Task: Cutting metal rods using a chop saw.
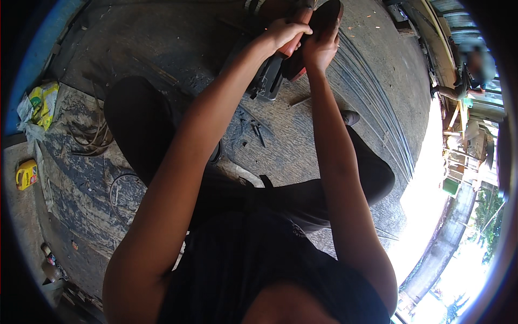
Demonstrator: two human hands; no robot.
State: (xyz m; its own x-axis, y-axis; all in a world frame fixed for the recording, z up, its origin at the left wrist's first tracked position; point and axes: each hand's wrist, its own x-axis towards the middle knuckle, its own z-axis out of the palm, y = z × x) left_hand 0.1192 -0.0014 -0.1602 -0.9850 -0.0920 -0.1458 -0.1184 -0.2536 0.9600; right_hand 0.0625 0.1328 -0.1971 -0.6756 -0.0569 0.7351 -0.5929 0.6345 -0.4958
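Up front, at the far reach of both arms, a red-and-dark machine point(268, 78) is being held down on the floor point(307, 143). Its red-orange bar point(290, 48) is wrapped firmly by the left hand point(284, 33), thumb laid across the top. Just right of that grip, a dark, rounded plate point(327, 12) is covered by the right hand point(320, 52), its fingers pointed up and away; how tightly they are closed on the far side cannot be told.

Below the grip, toward the body, a short metal rod point(300, 101) is seen lying near the machine, and lower still a dark hand tool point(259, 134) is spotted between the legs. To the right of the grip, a bundle of long thin bars point(377, 105) is laid out, curving in the wide lens. Tiny orange flecks point(351, 28) are scattered beyond the right hand.

Well left of the grip, a loose coil point(99, 139) is lying, and past it a yellow sack point(44, 103) and a yellow jug point(26, 175) are seen. Far to the right, another person point(475, 78) is glimpsed, blurred.
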